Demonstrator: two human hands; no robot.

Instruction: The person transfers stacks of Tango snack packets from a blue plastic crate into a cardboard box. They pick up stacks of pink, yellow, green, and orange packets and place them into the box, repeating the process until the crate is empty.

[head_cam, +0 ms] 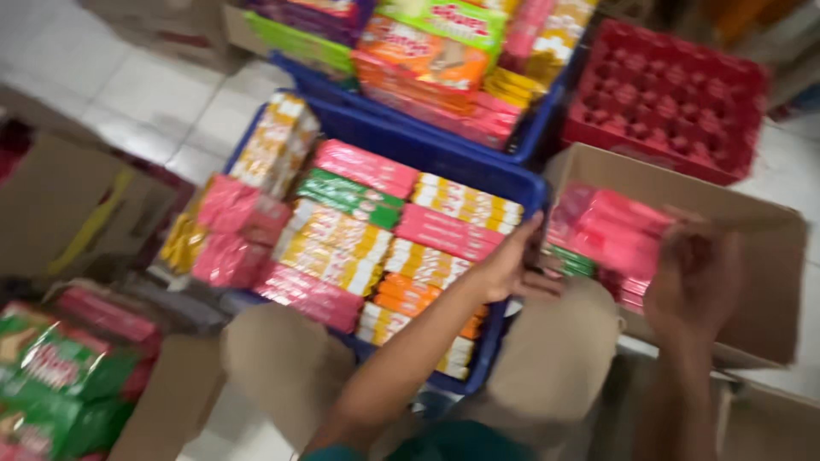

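I see right hand (694, 277) clasping pink packet (617, 229) over cardboard box (760, 282), beside blue crate (512, 183). Left hand (511, 266) rests fingers on crate corner, holding nothing. My advice: keep packet flat, support both ends, align with rows.

glossy plastic packets (611, 230), matt cardboard box (760, 282)

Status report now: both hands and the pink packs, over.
Left hand on blue crate edge, grip unclear. Right hand at pink packs in cardboard box; blur hides its grip. Nothing between.
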